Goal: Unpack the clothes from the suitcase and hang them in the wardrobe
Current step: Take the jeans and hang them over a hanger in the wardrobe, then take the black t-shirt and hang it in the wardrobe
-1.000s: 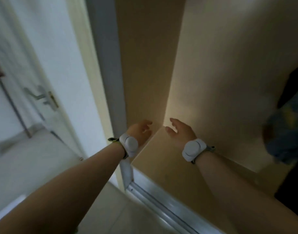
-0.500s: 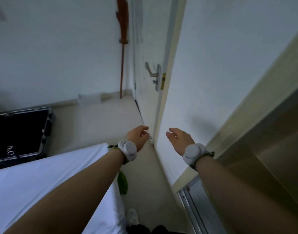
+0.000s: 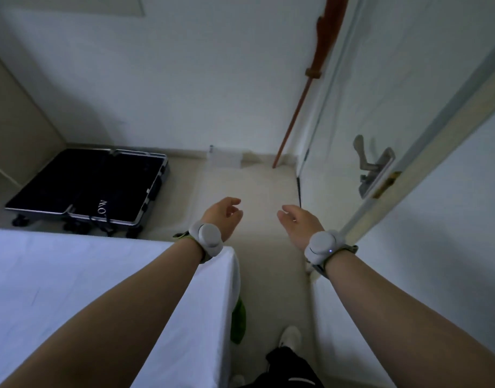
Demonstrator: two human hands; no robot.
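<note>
Out in front of me, over the pale floor [image 3: 264,256], both my arms reach forward at about the same height, bare to the wrist. My left hand [image 3: 222,215] hangs with its back upward and its fingers loosely curled, apart from one another and holding nothing. My right hand [image 3: 299,224] is turned palm inward, fingers slack and a little bent, thumb out to the side, and it is just as empty. The two hands are near each other but do not touch.

I count two white sensor units, one strapped to my left wrist [image 3: 208,237] and one to my right wrist [image 3: 322,245]; the right one shows a small lit dot.

One suitcase [image 3: 86,186] lies open and flat on the floor by the far wall, well to the left of my hands, beyond the corner of the bed [image 3: 58,281]. Both of its halves are spread out, and its wheels show along the near edge. Its inside is dark, so I cannot tell what lies in it.

There is one bed with a white sheet under my left forearm, and one green thing [image 3: 238,322] hanging just beside its edge. One door [image 3: 330,163] stands to my right with one metal handle [image 3: 373,166], and one orange pole [image 3: 305,96] leans in the corner. One white shoe [image 3: 289,336] shows below.
</note>
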